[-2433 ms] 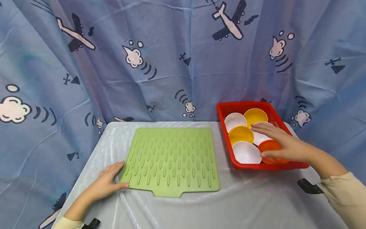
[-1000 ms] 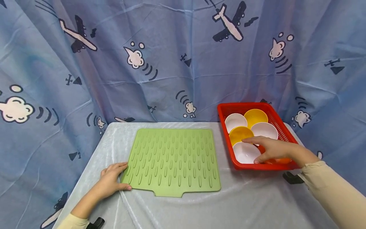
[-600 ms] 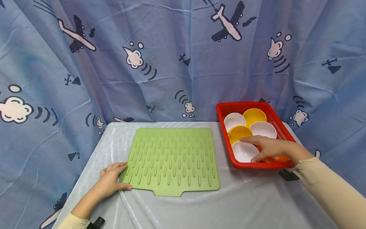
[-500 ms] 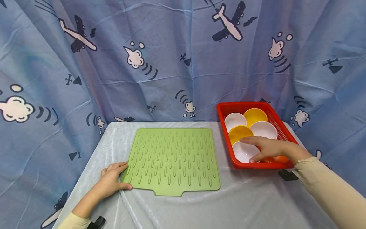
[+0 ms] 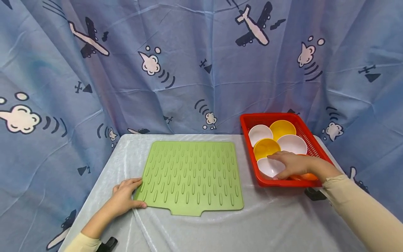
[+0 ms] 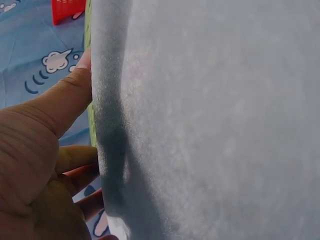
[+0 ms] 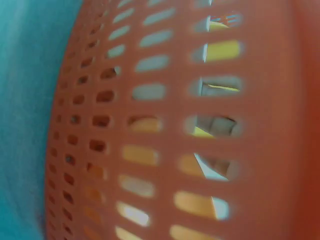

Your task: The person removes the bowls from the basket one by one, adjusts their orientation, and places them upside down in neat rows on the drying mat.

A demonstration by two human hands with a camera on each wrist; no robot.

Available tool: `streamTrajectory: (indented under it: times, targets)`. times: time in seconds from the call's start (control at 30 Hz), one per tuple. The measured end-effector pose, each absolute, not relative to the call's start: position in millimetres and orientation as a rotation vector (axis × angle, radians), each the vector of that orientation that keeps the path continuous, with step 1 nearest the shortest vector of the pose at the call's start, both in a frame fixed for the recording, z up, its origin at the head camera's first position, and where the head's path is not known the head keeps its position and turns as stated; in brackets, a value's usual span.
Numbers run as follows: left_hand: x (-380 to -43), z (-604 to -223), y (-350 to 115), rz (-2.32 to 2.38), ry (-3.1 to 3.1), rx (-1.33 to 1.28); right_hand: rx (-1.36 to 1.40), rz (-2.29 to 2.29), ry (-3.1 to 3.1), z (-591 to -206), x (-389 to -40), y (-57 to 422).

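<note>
White bowl (image 5: pixel 267 168) faces mouth-up in the red basket (image 5: pixel 270 115), near-left, pinched by the right hand (image 5: pixel 296 164); the left hand (image 5: pixel 121 198), loosely spread, touches the green mat (image 5: pixel 189 175). Only the right-wrist view shows the slotted outer wall (image 7: pixel 175 107).

Taking the green mat (image 5: pixel 189 175) as the landmark, there's loads of room on its near side, just bare tabletop (image 5: pixel 239 231) along that edge. Coming down onto it from above looks easy too. Left edge is blocked by the left hand (image 5: pixel 123 197) resting there. On the right you get a skinny strip, then the red basket (image 5: pixel 267 183) walls it off, with bowls (image 5: pixel 282 129) crammed in and the right hand (image 5: pixel 294 165) over them. Behind the mat, the curtain (image 5: pixel 176 91) hangs pretty close.
</note>
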State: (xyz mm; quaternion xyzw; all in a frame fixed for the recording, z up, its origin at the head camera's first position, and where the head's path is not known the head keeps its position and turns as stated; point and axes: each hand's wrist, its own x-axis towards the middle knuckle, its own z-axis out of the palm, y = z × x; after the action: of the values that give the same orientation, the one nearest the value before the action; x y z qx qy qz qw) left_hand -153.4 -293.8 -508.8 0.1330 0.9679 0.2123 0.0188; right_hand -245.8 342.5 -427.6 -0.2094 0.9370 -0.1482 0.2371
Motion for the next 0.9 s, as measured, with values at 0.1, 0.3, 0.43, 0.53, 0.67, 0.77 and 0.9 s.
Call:
streamTrajectory:
  times: [0.1, 0.3, 0.43, 0.53, 0.67, 0.77, 0.9]
  targets:
    - [-153.9, -510.2, -294.2, 0.675, 3.007, 0.407, -0.600, -0.399, 2.634, -430.5, -243.5, 342.3]
    - [-153.6, -513.5, -295.1, 0.679, 3.016, 0.402, -0.529, -0.486, 2.787, -430.3, -232.3, 345.7]
    - [-153.5, -515.6, -296.4, 0.680, 3.027, 0.393, -0.442, -0.588, 2.874, -425.3, -225.2, 347.4]
    - [-155.0, -516.6, -297.3, 0.688, 3.025, 0.396, -0.353, -0.649, 2.899, -421.5, -219.3, 344.8]
    - [-156.3, -516.8, -298.5, 0.685, 3.017, 0.419, -0.307, -0.677, 2.950, -418.3, -213.2, 337.8]
    - [-155.6, -517.5, -298.9, 0.674, 3.025, 0.439, -0.318, -0.726, 3.031, -416.0, -209.8, 334.8]
    - [-150.8, -518.6, -300.1, 0.667, 3.019, 0.449, -0.336, -0.837, 3.129, -413.1, -202.5, 329.5]
